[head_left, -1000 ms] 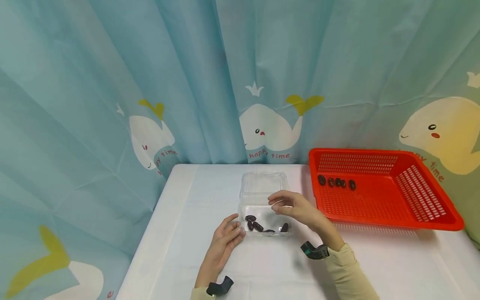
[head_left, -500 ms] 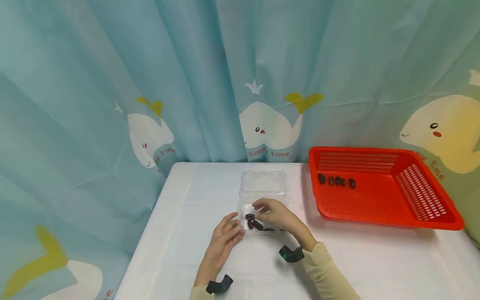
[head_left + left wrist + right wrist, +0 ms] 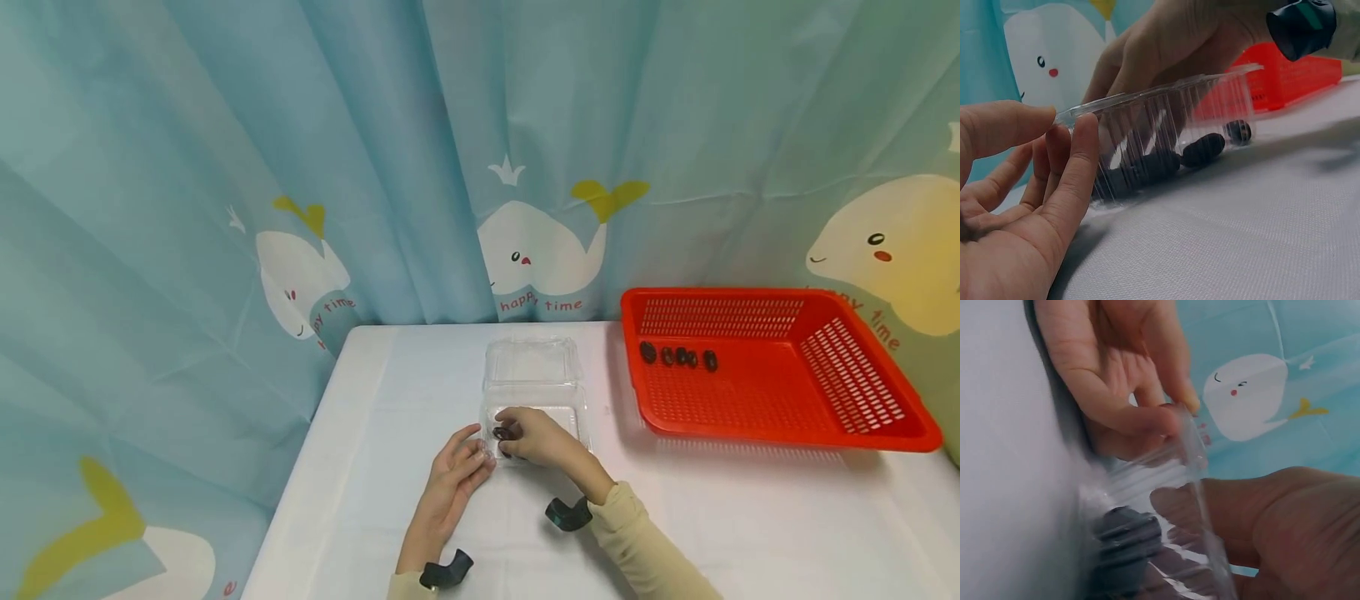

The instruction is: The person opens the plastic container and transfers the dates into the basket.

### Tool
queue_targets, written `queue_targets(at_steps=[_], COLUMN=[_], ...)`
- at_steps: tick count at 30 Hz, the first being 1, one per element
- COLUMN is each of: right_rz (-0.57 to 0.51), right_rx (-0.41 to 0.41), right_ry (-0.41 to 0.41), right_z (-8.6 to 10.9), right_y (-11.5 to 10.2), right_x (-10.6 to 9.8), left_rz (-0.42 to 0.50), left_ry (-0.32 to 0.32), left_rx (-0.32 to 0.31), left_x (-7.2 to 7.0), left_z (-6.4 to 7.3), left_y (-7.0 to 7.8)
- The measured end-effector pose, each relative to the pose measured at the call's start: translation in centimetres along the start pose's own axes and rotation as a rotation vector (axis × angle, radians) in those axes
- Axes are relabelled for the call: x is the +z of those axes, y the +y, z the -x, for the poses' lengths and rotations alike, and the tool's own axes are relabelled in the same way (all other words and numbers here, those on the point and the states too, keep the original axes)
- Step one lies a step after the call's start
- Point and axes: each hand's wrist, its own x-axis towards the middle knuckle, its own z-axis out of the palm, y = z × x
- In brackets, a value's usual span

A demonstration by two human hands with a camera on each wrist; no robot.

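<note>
In the head view, a hinged clear plastic box (image 3: 577,400) lies with its lid folded back. My left hand (image 3: 456,475) pinches its near left corner; the left wrist view shows thumb and finger at the rim (image 3: 1122,100). Inside are dark, glossy oval pieces that look like dates (image 3: 1204,150), lined along the near wall. My right hand (image 3: 542,437) reaches into the box from the right, thumb and fingers spread around a date (image 3: 502,433) at the left end. Its thumb (image 3: 1175,503) shows close to dark dates (image 3: 1124,534) behind the clear wall.
A red perforated plastic basket (image 3: 757,417) stands on the right of the white table (image 3: 375,467), with several more dates (image 3: 680,356) in a row at its back left. A blue curtain (image 3: 390,167) with whale prints hangs behind the table.
My right hand has moved left and down, from above the box's right side to the dates at its left end. The left hand has kept its place on the box corner.
</note>
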Motion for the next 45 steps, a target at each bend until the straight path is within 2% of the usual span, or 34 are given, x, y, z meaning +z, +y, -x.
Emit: queue_targets(at_steps=[4, 11, 22, 29, 38, 42, 45], right_rz=[0.018, 0.055, 0.021, -0.028, -0.153, -0.193, -0.231], right_rx=[-0.027, -0.049, -0.047, -0.03, -0.029, -0.062, -0.095], right_ry=[-0.006, 0.036, 0.075, 0.097, 0.164, 0.193, 0.184], right_z=[-0.2, -0.3, -0.4, -0.2, 0.0, 0.2, 0.4], right_y=[0.0, -0.4, -0.2, 0.0, 0.4, 0.8, 1.0], right_x=[0.5, 1.2, 1.5, 1.0, 0.4, 0.0, -0.4], left_rz=[0.011, 0.018, 0.004, 0.029, -0.007, -0.007, -0.005], left_ry=[-0.007, -0.007, -0.002, 0.006, 0.011, 0.004, 0.004], left_rx=[-0.001, -0.001, 0.004, 0.0, 0.006, 0.012, 0.01], left_x=[0.0, 0.1, 0.1, 0.2, 0.2, 0.2, 0.2], left_z=[0.0, 0.0, 0.0, 0.0, 0.0, -0.1, -0.1], left_y=[0.0, 0.1, -0.1, 0.0, 0.0, -0.1, -0.1])
